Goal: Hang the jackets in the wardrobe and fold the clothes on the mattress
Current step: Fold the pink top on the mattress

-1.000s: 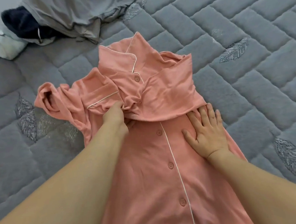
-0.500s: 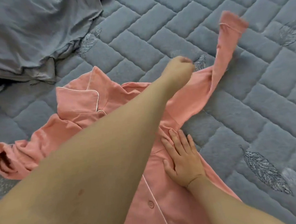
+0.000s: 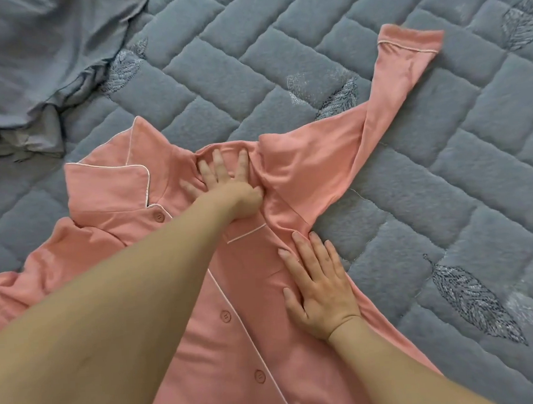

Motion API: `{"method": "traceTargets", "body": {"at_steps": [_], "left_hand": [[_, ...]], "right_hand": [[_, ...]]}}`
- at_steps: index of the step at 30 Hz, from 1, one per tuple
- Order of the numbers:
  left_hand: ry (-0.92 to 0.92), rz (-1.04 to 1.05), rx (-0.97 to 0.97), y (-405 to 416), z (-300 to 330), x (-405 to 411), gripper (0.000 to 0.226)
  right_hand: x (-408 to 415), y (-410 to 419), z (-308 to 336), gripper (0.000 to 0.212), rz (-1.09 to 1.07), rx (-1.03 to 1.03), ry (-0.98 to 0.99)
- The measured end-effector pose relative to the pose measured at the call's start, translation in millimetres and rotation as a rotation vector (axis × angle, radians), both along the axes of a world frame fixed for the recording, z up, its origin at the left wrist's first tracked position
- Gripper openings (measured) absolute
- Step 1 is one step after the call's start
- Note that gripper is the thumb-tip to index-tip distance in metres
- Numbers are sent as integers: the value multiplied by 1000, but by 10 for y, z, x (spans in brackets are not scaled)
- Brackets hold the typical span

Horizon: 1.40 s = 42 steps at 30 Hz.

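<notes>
A pink button-front pyjama shirt (image 3: 261, 328) with white piping lies front up on the grey quilted mattress (image 3: 447, 189). Its collar (image 3: 106, 187) points up and left. One sleeve (image 3: 389, 79) stretches out flat to the upper right; the other sleeve (image 3: 9, 292) is bunched at the left edge. My left hand (image 3: 226, 185) presses with spread fingers on the shoulder area beside the collar. My right hand (image 3: 318, 283) lies flat, fingers straight, on the shirt's right side below the armpit.
A crumpled grey garment (image 3: 28, 60) lies on the mattress at the upper left, close to the collar. Embroidered feather patterns (image 3: 473, 297) mark the quilting to the right of the shirt.
My left hand let go of the right sleeve, which now lies spread to the upper right, and came down onto the shoulder. My right hand stayed pressed on the shirt's side.
</notes>
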<state>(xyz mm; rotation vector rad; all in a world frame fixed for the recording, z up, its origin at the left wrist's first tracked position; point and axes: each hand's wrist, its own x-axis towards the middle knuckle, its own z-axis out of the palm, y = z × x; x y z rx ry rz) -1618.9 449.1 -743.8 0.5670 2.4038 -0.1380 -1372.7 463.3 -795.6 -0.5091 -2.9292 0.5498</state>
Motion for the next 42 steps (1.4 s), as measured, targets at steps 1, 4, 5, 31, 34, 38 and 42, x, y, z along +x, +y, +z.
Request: {"method": "traceTargets", "body": {"at_steps": [1, 4, 5, 31, 34, 38, 42], "left_hand": [[72, -38, 18, 57, 22, -23, 78], [331, -163, 231, 83, 62, -89, 68], [378, -181, 271, 87, 78, -118, 60], [-60, 320, 306, 951, -261, -91, 68], [-91, 332, 318, 998, -243, -96, 71], [-47, 479, 378, 1081, -287, 43, 79], [31, 551, 266, 1308, -304, -56, 80]], "right_hand": [[1, 2, -3, 69, -6, -1, 4], [20, -1, 20, 69, -30, -31, 16], [21, 3, 47, 68, -55, -45, 20], [0, 2, 56, 57, -186, 58, -54], [-13, 15, 131, 50, -227, -25, -27], [-288, 287, 259, 42, -656, -142, 141], [-877, 1159, 381, 58, -1135, -243, 98]]}}
